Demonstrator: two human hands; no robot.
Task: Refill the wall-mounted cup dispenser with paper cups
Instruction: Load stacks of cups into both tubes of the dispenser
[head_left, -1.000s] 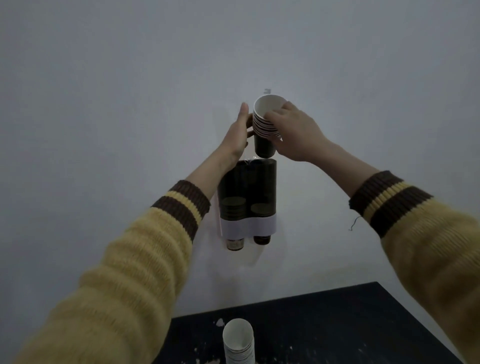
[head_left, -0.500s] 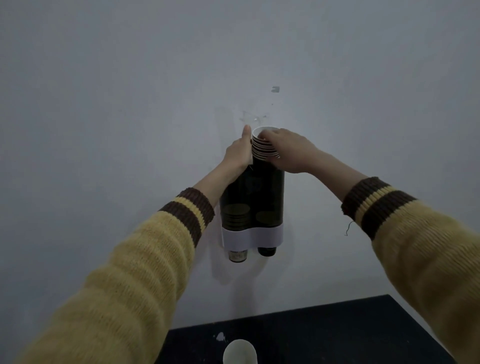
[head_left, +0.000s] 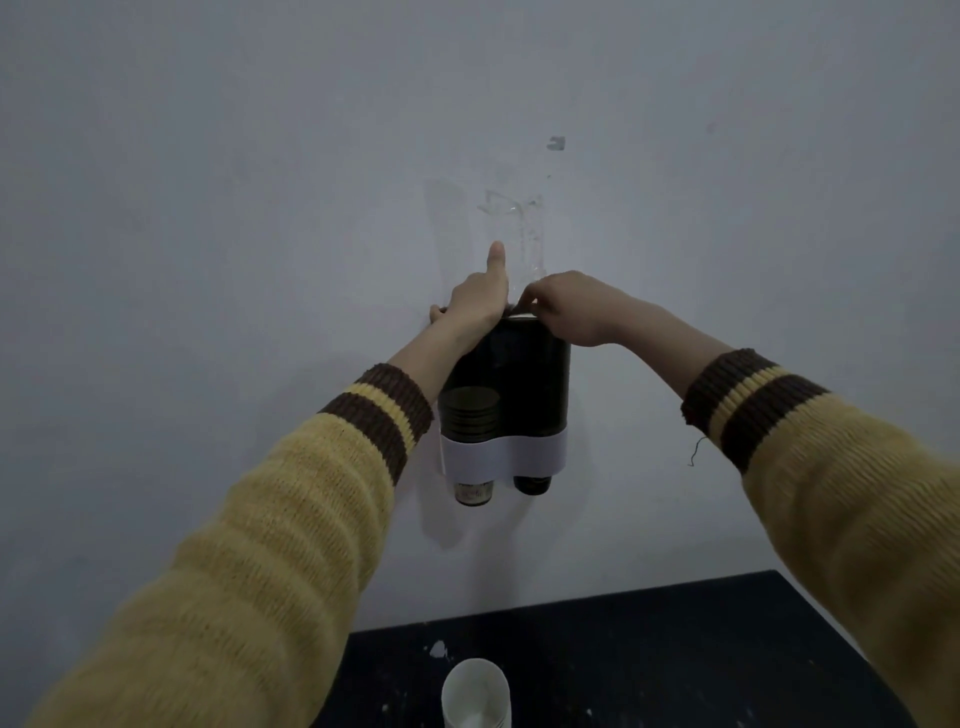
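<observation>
A dark twin-tube cup dispenser (head_left: 524, 374) with a white band hangs on the wall. My right hand (head_left: 571, 309) lies over the top of its right tube, its bent fingers pinching the white rim of a stack of paper cups (head_left: 521, 313) that is sunk almost wholly into the tube. My left hand (head_left: 475, 301) holds the dispenser's top left corner, thumb pointing straight up and fingers wrapped behind it. A short stack of cups (head_left: 470, 415) shows through the left tube. One cup bottom (head_left: 472, 493) pokes out below each tube.
A black table (head_left: 675, 649) with white specks stands below the dispenser against the wall. Another stack of white paper cups (head_left: 475, 693) stands on it near the bottom edge of the view. The pale wall carries tape marks above the dispenser.
My right hand has lowered the stack of cups from above the dispenser down into the right tube until only the rim shows. My left hand stayed at the dispenser's top.
</observation>
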